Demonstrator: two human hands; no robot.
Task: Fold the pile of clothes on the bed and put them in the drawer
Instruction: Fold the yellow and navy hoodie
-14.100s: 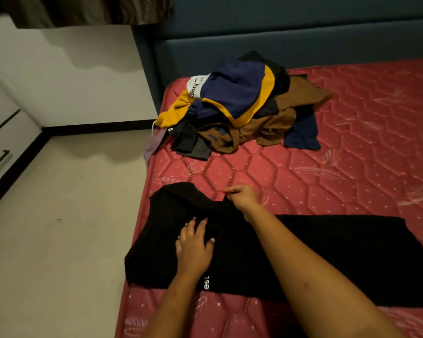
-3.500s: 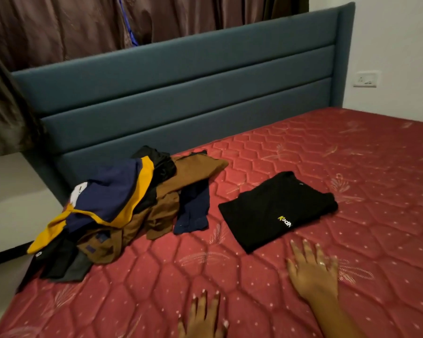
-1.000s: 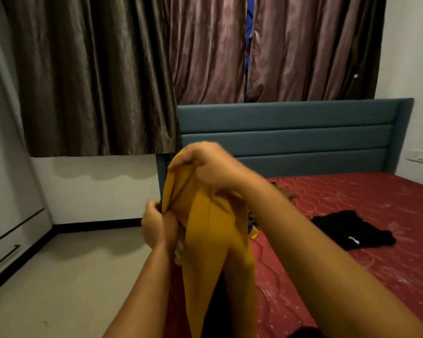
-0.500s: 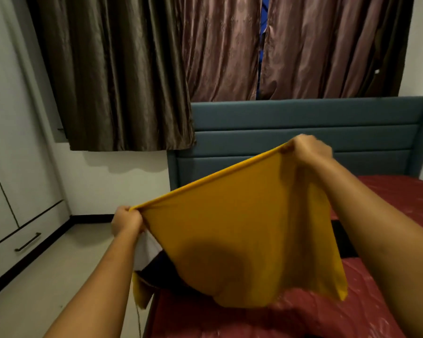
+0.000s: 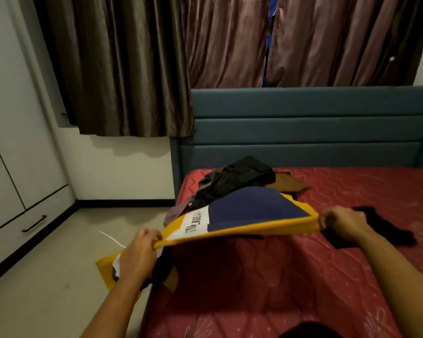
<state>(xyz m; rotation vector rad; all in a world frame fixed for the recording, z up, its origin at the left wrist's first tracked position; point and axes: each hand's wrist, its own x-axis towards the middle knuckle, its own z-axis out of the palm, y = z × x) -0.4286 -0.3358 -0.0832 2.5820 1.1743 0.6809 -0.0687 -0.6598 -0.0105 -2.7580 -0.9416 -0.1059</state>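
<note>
Bed: bare red quilted mattress (image 5: 303,276), set against a teal padded headboard (image 5: 303,132).
Room: brown curtains (image 5: 132,69) hang above the headboard, with a thin blue gap between two of them. A white cupboard (image 5: 7,167) stands at the left, its bottom drawer (image 5: 22,230) closed. The floor (image 5: 47,289) is pale, and a white cord (image 5: 111,239) lies on it.
Shirt: the yellow-and-navy shirt (image 5: 249,211) is stretched in the air over the mattress's near left corner.
Left hand: the left hand (image 5: 138,254) has its fingers curled tight on the shirt's yellow edge, out over the floor.
Right hand: the right hand (image 5: 342,223) pinches the same edge at its far end.
Pile: dark and brown clothes (image 5: 237,179) are heaped by the headboard, partly behind the shirt.
Hidden: a black garment (image 5: 381,228) on the mattress is half covered by the right hand. A dark shape at the bottom edge is cut off and cannot be made out.
Writing: the shirt's white panel carries black capitals, too skewed to read.
</note>
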